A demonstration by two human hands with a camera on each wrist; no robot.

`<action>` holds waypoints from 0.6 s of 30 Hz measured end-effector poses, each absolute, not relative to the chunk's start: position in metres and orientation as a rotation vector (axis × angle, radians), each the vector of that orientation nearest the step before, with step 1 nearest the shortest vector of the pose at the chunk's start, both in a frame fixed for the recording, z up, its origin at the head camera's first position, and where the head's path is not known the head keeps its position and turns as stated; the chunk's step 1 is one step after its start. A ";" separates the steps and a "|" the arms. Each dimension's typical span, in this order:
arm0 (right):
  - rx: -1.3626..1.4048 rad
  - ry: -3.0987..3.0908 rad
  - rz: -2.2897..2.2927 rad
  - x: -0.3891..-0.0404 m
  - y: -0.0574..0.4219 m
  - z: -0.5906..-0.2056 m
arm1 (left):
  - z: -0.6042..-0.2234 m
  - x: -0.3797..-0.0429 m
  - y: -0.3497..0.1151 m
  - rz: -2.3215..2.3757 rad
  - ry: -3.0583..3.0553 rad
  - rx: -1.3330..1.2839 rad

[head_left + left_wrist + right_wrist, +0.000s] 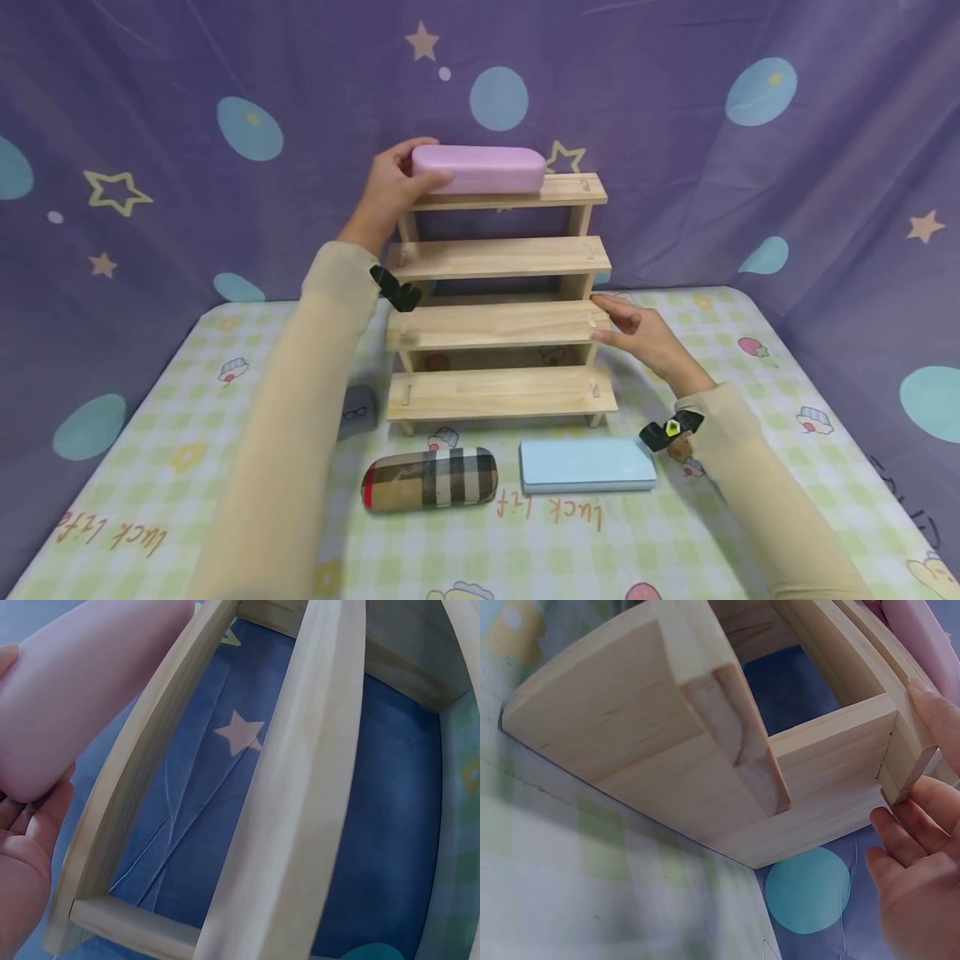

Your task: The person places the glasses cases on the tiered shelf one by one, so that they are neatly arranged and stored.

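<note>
A four-tier wooden step rack (495, 325) stands on the table against the purple backdrop. My left hand (390, 187) grips the left end of a pink, rounded eyeglass case (480, 169) at the top tier, thumb in front and fingers behind. Whether the case's full weight lies on the board cannot be told. In the left wrist view the pink case (90, 690) lies along the top board's edge. My right hand (648, 337) holds the right end of the second board from the bottom; the right wrist view shows the thumb above and fingers (900, 832) beneath that board's end.
In front of the rack lie a plaid eyeglass case (430, 480) and a flat light-blue case (587, 465). A grey-blue case with a glasses print (358, 411) sits left of the rack, partly behind my left sleeve. A checked cloth (757, 500) covers the table.
</note>
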State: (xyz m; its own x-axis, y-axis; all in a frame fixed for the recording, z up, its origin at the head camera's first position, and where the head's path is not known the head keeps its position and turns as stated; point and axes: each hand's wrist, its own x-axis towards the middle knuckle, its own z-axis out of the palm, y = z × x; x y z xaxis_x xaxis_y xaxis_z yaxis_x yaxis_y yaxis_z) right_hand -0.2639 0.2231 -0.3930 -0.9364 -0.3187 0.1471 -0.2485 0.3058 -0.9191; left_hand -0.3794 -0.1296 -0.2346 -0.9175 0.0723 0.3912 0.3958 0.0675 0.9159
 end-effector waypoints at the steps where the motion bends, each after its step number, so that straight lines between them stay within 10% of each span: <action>1: -0.543 2.481 -1.740 -0.264 0.223 -0.393 | -0.234 -0.380 -0.128 -1.926 -2.117 -0.470; 18: -0.539 2.450 -1.770 -0.260 0.219 -0.390 | -0.233 -0.379 -0.121 -1.876 -2.284 -0.482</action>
State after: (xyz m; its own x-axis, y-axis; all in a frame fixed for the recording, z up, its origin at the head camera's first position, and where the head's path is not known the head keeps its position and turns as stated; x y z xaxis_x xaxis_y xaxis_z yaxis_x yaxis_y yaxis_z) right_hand -0.2602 0.2186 -0.3904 -0.9358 -0.3210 0.1455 -0.2390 0.2746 -0.9314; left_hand -0.3788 -0.1214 -0.2325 -0.9377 0.1530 0.3120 0.3357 0.1678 0.9269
